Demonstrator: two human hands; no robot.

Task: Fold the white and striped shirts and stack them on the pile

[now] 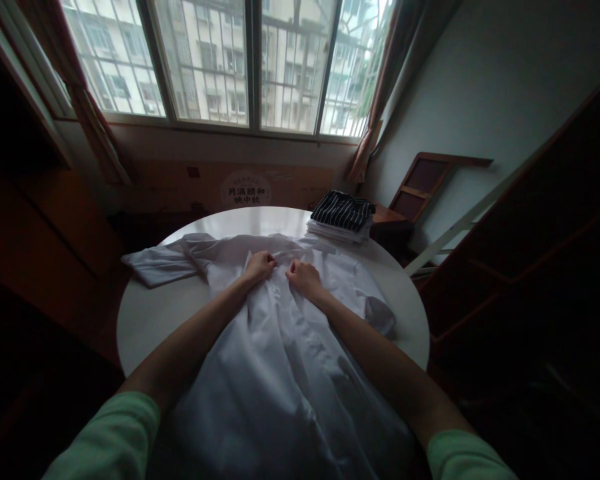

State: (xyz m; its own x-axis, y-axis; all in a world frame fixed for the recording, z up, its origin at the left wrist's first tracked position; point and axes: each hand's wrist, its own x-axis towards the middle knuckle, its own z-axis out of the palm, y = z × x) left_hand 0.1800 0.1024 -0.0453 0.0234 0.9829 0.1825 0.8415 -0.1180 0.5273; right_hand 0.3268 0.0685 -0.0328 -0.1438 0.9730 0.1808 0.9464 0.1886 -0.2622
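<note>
A white shirt (pixel 280 360) lies spread over a round white table (pixel 150 313), its lower part hanging toward me and one sleeve stretched out to the left. My left hand (pixel 260 265) and my right hand (pixel 301 275) rest close together near the collar end, both with fingers curled into the fabric at the shirt's front. The exact grip under the fingers is hidden.
A stack of folded clothes with a dark striped piece (pixel 343 212) on top sits at the table's far right edge. Behind it stands a wooden chair (pixel 420 183). A large barred window (pixel 230 60) with curtains fills the far wall. Dark wooden furniture flanks both sides.
</note>
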